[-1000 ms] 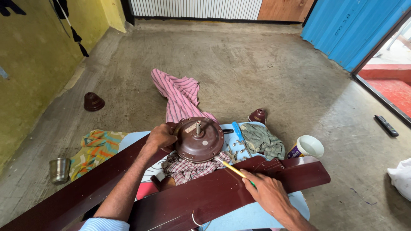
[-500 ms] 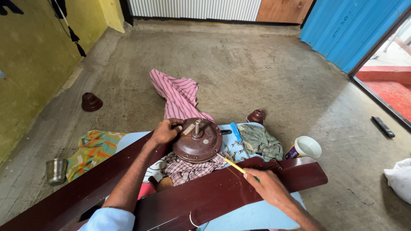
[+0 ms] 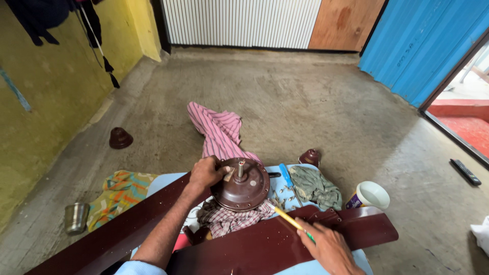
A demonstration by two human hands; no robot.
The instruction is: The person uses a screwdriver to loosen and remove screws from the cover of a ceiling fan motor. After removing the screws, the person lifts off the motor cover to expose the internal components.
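A brown ceiling fan motor (image 3: 241, 185) with a short metal shaft lies on a checked cloth (image 3: 229, 220). My left hand (image 3: 205, 172) grips its left rim. My right hand (image 3: 328, 248) holds a yellow screwdriver with a green handle (image 3: 290, 220), its tip near the motor's lower right edge. Two dark red fan blades run out from the motor: one (image 3: 285, 244) under my right hand, one (image 3: 117, 237) toward the lower left.
On the concrete floor: a pink striped cloth (image 3: 219, 132), two brown fan canopy cups (image 3: 120, 138) (image 3: 310, 157), a grey-green rag (image 3: 316, 187), a white cup (image 3: 370, 195), a steel tumbler (image 3: 76, 218), a colourful cloth (image 3: 119, 193), a remote (image 3: 464, 171).
The view has shifted slightly. My right hand has brought the screwdriver tip closer to the motor's edge; my left hand keeps its grip on the rim.
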